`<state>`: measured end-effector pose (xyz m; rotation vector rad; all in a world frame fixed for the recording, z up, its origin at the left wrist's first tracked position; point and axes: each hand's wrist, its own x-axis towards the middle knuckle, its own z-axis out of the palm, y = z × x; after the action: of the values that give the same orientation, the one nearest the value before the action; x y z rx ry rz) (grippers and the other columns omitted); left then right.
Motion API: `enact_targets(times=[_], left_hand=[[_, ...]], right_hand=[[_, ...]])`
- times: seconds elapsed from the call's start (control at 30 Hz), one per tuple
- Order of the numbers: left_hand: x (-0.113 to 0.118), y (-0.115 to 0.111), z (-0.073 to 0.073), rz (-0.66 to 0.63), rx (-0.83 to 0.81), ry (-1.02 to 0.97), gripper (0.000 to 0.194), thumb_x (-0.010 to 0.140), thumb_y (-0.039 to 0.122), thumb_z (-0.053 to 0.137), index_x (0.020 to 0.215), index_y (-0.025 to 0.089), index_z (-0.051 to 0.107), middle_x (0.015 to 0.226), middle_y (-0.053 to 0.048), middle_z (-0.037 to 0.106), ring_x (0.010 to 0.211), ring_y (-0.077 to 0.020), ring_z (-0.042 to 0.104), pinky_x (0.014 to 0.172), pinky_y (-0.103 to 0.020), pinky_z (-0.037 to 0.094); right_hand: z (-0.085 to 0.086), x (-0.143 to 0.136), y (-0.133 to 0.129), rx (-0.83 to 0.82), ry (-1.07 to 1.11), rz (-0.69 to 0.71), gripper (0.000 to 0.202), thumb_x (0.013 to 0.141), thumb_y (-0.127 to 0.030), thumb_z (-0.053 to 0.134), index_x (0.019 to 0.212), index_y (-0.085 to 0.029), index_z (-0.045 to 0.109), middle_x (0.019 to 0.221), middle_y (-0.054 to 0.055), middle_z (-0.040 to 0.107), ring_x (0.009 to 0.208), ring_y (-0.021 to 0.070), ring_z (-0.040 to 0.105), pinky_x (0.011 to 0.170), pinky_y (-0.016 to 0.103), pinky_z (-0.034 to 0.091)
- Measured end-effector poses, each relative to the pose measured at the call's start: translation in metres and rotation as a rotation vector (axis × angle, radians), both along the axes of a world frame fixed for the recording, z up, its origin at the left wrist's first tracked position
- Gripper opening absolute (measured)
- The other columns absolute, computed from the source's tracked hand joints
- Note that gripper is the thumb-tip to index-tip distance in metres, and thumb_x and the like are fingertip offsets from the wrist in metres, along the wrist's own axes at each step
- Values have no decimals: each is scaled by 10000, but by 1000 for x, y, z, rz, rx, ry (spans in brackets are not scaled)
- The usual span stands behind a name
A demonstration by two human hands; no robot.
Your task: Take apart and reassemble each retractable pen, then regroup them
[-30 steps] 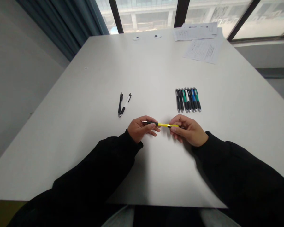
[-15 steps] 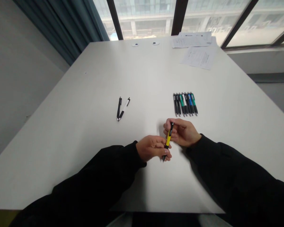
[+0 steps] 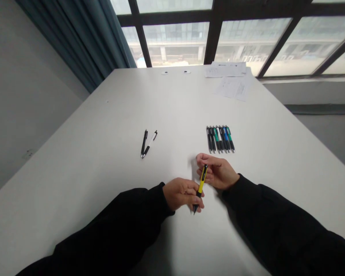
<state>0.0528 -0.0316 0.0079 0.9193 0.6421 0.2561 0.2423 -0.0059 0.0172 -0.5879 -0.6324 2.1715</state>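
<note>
A yellow and black pen (image 3: pixel 202 182) is held at a slant above the white table, its tip pointing down. My left hand (image 3: pixel 184 194) pinches its lower part between thumb and fingers. My right hand (image 3: pixel 217 171) is beside the pen's upper end, fingers curled; whether it grips the pen is unclear. Just beyond my right hand lies a row of several pens (image 3: pixel 220 139), black, green, white and blue, side by side. To the left, a black pen (image 3: pixel 144 143) and a white and black pen (image 3: pixel 150 144) lie with their tips close together.
The white table (image 3: pixel 172 111) reaches to the window. Loose printed papers (image 3: pixel 232 82) lie at its far right corner, and two small white objects with dark spots (image 3: pixel 165 73) are at the far edge. A blue curtain (image 3: pixel 103 38) hangs at the left.
The view has tilted up, so the table and pens appear lower. At the pen's upper end, my right hand's fingers have shifted slightly; my left hand keeps its hold.
</note>
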Motion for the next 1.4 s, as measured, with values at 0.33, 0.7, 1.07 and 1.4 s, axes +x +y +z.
enact_targets(times=[0.33,0.7,1.07,1.4], left_hand=[[1,25,-2,581,120,92,478,555,402,870,765,104,561,658,-53,699,557,-129,653,555,-232,532],[5,27,-5,631,168,178,437,578,386,859,751,117,561,602,-5,655,503,-87,600,488,-176,481],[6,27,-2,696,163,225,556,661,601,729,877,146,494,805,-35,646,602,-163,681,580,-311,572],[3,25,-7,571,262,230,515,690,623,674,767,139,513,669,-23,608,492,-137,610,398,-237,486]], right_hand=[[-7,-23,-40,867,-1134,-178,361,868,-411,578,633,-187,420,550,-41,435,510,92,372,521,244,279],[-9,-35,-41,1226,-1694,-20,244,952,-274,378,919,-139,579,799,72,676,676,177,623,595,279,341],[-4,-11,10,872,-2199,-78,295,977,-253,359,849,-136,597,719,109,698,624,199,667,528,260,340],[-8,-3,15,822,-2225,-88,378,988,-289,329,826,-138,634,730,143,700,666,238,688,566,285,416]])
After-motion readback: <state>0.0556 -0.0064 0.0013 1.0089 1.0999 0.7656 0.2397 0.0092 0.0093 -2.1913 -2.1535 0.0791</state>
